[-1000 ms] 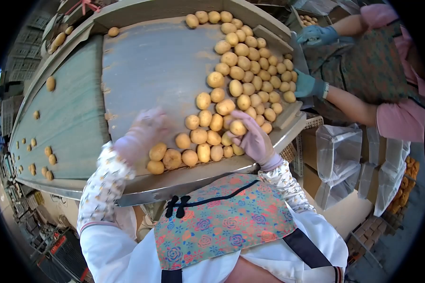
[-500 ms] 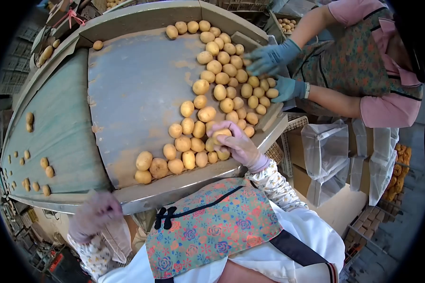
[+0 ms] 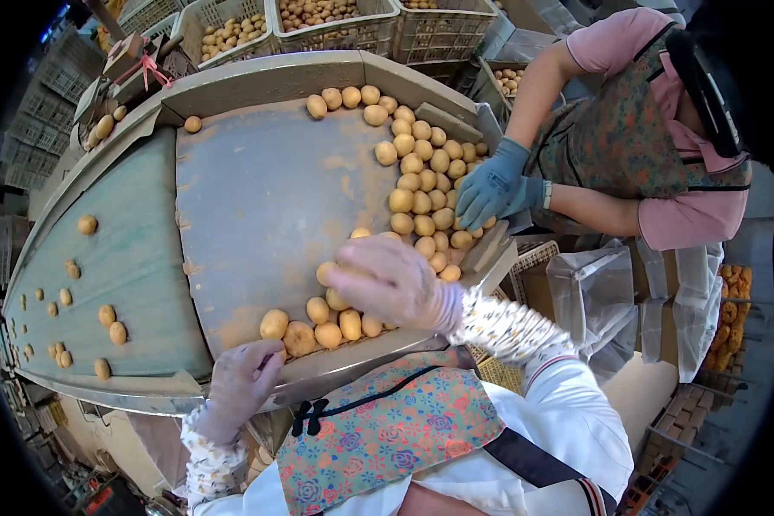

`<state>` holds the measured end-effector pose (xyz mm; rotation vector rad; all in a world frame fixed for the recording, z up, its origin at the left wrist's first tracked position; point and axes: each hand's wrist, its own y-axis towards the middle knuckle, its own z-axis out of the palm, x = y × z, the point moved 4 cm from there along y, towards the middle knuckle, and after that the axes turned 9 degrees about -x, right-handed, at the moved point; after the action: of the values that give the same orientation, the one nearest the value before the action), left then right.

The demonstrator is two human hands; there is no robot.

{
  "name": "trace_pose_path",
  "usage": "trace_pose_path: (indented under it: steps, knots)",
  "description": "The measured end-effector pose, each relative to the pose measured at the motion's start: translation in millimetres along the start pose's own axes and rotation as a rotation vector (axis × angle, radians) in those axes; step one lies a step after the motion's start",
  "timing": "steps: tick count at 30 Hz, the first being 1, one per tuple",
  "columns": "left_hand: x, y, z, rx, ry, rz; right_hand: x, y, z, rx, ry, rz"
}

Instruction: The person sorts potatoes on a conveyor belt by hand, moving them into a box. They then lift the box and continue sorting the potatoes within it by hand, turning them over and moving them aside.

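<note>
potatoes (image 3: pixel 402 200) sit in a loose heap at the right end of the blue-grey sheet (image 3: pixel 275 172), plus a row along the near rim (image 3: pixel 353 359). right hand (image 3: pixel 391 275) is palm down over that row, gloved, fingers bent and slightly blurred; half a second ago it was pinching one potato, now its underside is hidden, can't tell if it has anything. left hand (image 3: pixel 242 378) was off past the rim, now it's at the row's left end, fingers well curled, tips right by the end potato (image 3: pixel 273 324); can't tell if it grips. my read: both hands are now on the near row, so it's two-handed handling there. co-worker's blue gloves (image 3: pixel 488 191) were apart, now together on the heap's far right edge. green belt (image 3: pixel 138 275) on the left carries scattered potatoes. plastic bags (image 3: pixel 593 292) line boxes to the right, crates (image 3: pixel 340 39) of more produce behind. print on the glove back too small to read; no brand or label legible from here.
</note>
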<state>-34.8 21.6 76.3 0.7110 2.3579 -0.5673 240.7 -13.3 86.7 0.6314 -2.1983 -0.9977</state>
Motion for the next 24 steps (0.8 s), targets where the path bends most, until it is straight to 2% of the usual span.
trace_pose_path:
  steps: [1, 2, 5, 6, 7, 8, 9, 11, 12, 13, 15, 16, 17, 19, 20, 21, 23, 24]
  knots:
    - [4.5, 7.3, 10.8, -0.032, 0.149, 0.075, -10.7, 23.7, -13.1, 0.038, -0.046, -0.075]
    - [8.8, 13.5, 22.5, 0.065, 0.186, 0.042, -42.5, 46.9, -26.1, 0.028, -0.168, -0.072]
    - [19.5, 23.5, 51.5, 0.315, 0.298, -0.027, -180.8, 108.7, -76.0, -0.286, -0.774, 0.234]
    - [23.1, 27.1, 57.3, 0.353, 0.337, -0.029, -196.1, 116.7, -78.8, -0.358, -0.795, 0.244]
    - [27.3, 33.4, 61.3, 0.382, 0.373, -0.032, -184.7, 116.0, -68.3, -0.328, -0.449, 0.154]
    - [30.3, 35.3, 66.2, 0.412, 0.419, -0.039, -166.4, 103.9, -47.4, -0.17, -0.288, 0.165]
    - [30.2, 33.9, 68.2, 0.345, 0.4, -0.033, -145.3, 81.9, -23.5, -0.003, -0.116, 0.188]
    - [31.1, 35.4, 69.5, 0.223, 0.381, -0.009, -146.5, 6.8, 21.7, 0.417, -0.05, 0.592]
    - [33.8, 39.8, 68.6, 0.194, 0.344, -0.005, -146.7, -24.6, 39.2, 0.348, -0.048, 0.65]
    - [30.6, 42.1, 59.2, 0.064, 0.324, 0.096, -144.5, -50.0, 55.9, 0.274, -0.049, 0.703]
    - [27.2, 47.8, 47.9, -0.203, 0.273, 0.304, -103.3, -112.3, 86.2, 0.495, -0.316, 0.503]
    - [19.5, 48.8, 38.6, -0.296, 0.237, 0.335, -60.9, -112.2, 82.2, 0.423, -0.314, 0.467]
    - [23.1, 47.9, 34.9, -0.26, 0.188, 0.244, -28.5, -105.7, 75.2, 0.352, -0.312, 0.433]
    - [38.2, 39.3, 26.4, -0.184, 0.09, 0.054, -12.1, -114.7, 52.1, 0.33, 0.015, 0.446]
    - [42.0, 34.2, 18.3, -0.074, 0.095, -0.14, -25.1, -127.5, 39.6, 0.278, 0.048, 0.528]
    - [40.2, 32.4, 20.6, 0.035, 0.173, -0.141, -35.8, -141.2, 23.1, 0.248, -0.065, 0.776]
    - [38.0, 27.3, 26.1, 0.251, 0.33, -0.139, -27.2, -159.9, 7.7, 0.422, -0.048, 0.935]
    - [45.3, 22.6, 45.0, 0.269, 0.298, -0.023, -15.6, -161.3, 16.4, 0.574, 0.138, 0.911]
